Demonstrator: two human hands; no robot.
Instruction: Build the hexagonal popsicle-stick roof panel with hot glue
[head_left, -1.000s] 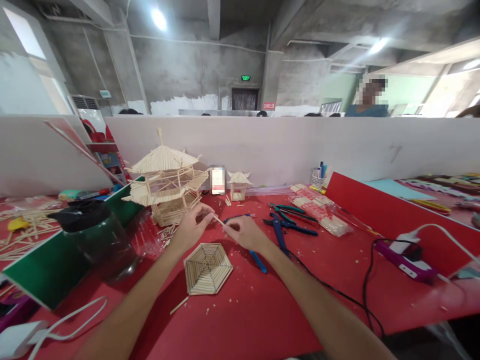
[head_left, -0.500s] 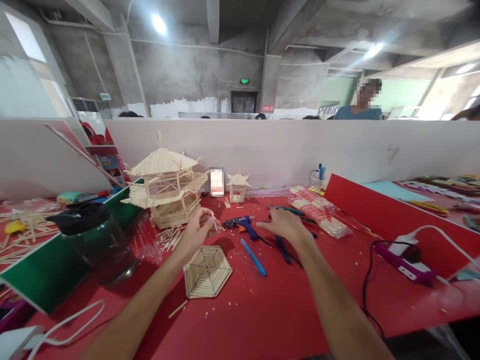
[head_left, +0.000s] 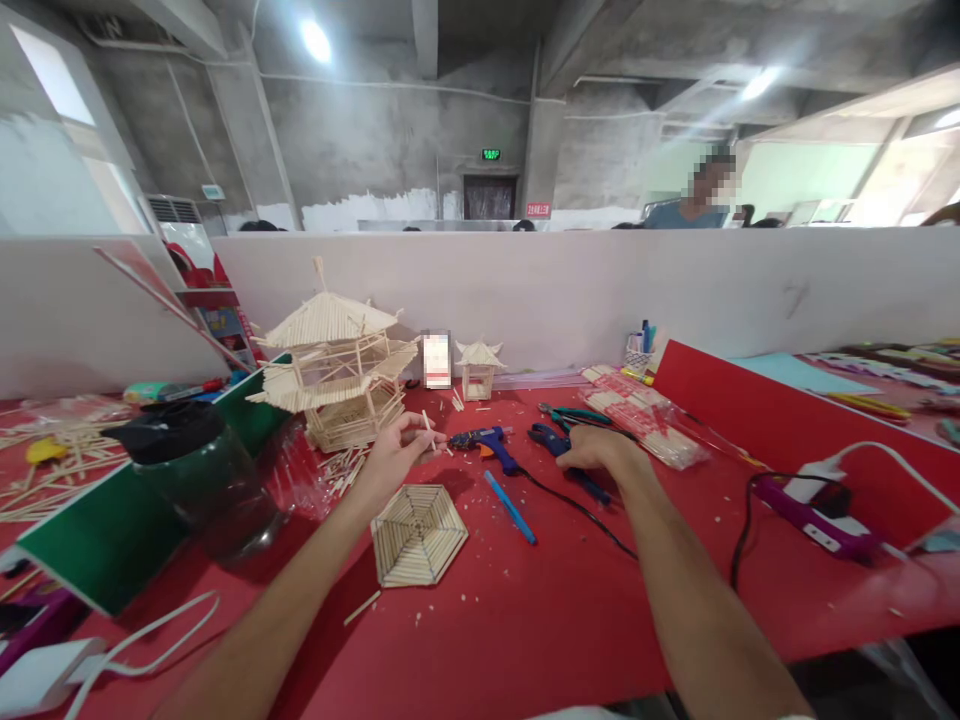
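Note:
My left hand (head_left: pixel 400 452) pinches a short thin wooden stick (head_left: pixel 428 424) between thumb and fingers, close to the tip of a blue glue gun (head_left: pixel 480 440) lying on its side. My right hand (head_left: pixel 604 450) is closed around blue-handled pliers (head_left: pixel 581 477), whose jaws point away and to the left. Beneath my left wrist lies a flat hexagonal panel of sticks (head_left: pixel 420 535). A blue pen (head_left: pixel 511 508) rests between the panel and the pliers. The green-handled cutting tool (head_left: pixel 577 414) lies just beyond my right hand.
A large stick pavilion (head_left: pixel 337 370) stands at the left, with a small one (head_left: pixel 478 370) at the back. A dark-lidded jug (head_left: pixel 202 480) stands left of my forearm. Bagged sticks (head_left: pixel 645 415) and a purple power strip (head_left: pixel 814 520) are at the right. The glue gun's cord trails rightward.
My right hand has closed on the pliers and they have turned, jaws now to the far left. My left hand still holds the stick, now more upright. The view has shifted slightly.

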